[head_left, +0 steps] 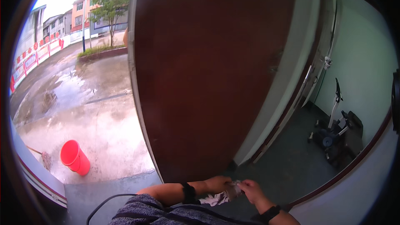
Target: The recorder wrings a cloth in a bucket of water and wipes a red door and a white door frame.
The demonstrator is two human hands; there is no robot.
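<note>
In front of my body, low in the picture, a crumpled pale cloth hangs between my two hands. My left hand grips its upper left part, fingers closed. Pinched in my right hand is the cloth's other side, greyish-brown there. My hands are close together but apart. Both wrists wear black bands. Just beyond them stands a dark brown door, which neither hand touches. The lower folds of the cloth are partly hidden behind my left forearm.
A red bucket stands outside at the left, near a mop. The doorway there leads to wet concrete with a tree beyond. At the right, an exercise bike stands in a green-walled room. A black cable curves beside me.
</note>
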